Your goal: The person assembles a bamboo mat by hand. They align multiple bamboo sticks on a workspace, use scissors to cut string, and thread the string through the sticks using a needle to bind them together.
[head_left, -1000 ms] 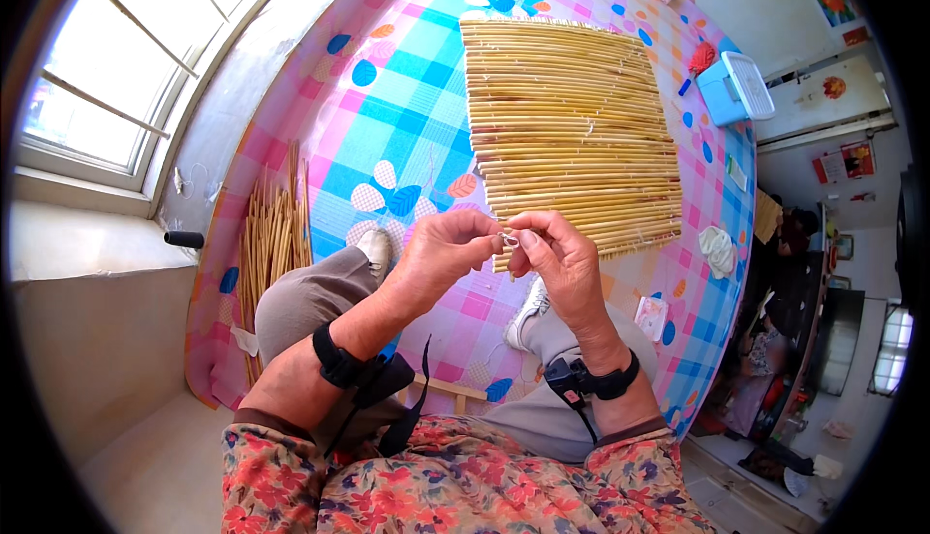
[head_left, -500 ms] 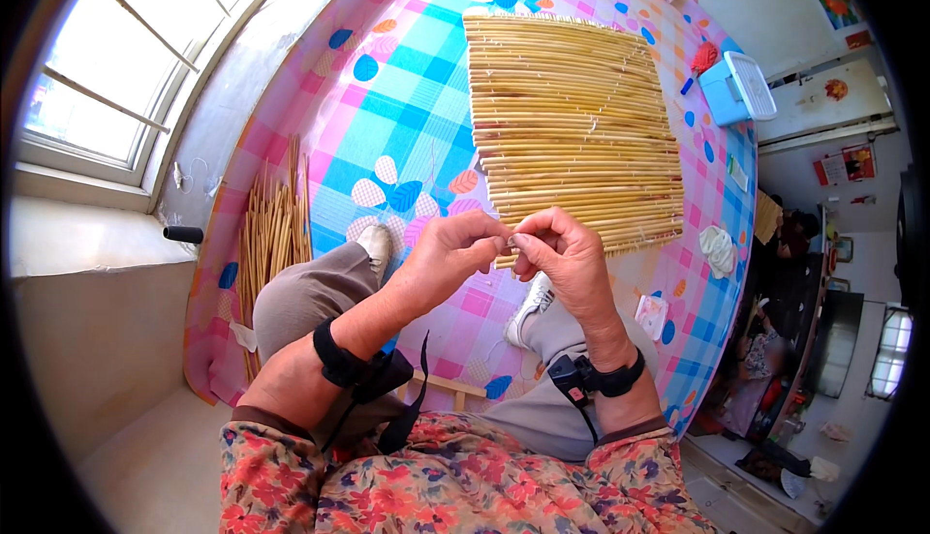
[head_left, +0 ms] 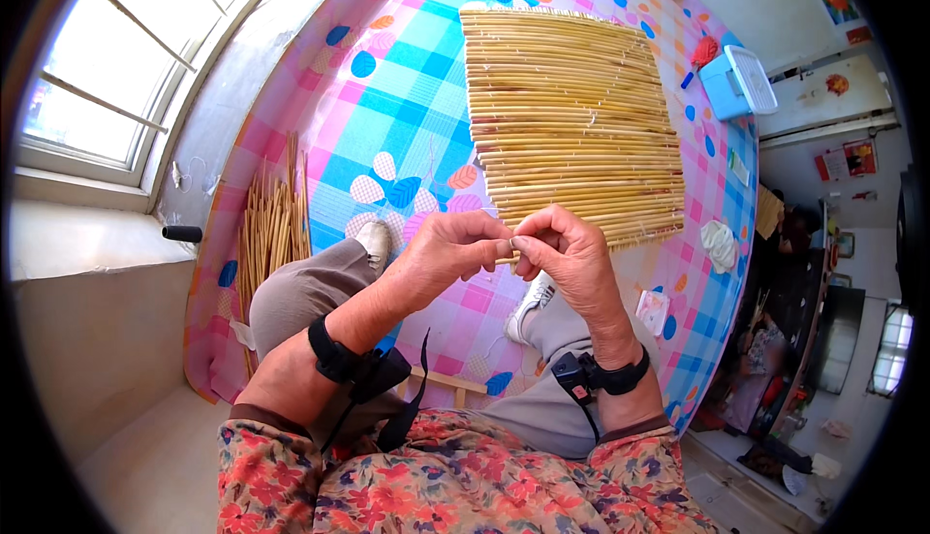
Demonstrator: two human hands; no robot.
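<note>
Thin tan stalks, bound side by side with pale string, form a mat that lies flat in front of me. At its near edge my left hand and my right hand meet, both closed in a pinch, fingertips touching. Whatever sits between the fingertips is too small to make out; it may be hidden by the thumbs. The ends of the nearest stalks pass behind my fingers.
A bundle of loose stalks lies at the left by my knee. The checked sheet spreads under everything. At the right are a blue lidded box, a white cloth and a small packet. A window is at the left.
Both hands stay pinched together at nearly the same spot. My left forearm has shifted very slightly; the mat and the loose stalks lie as before.
</note>
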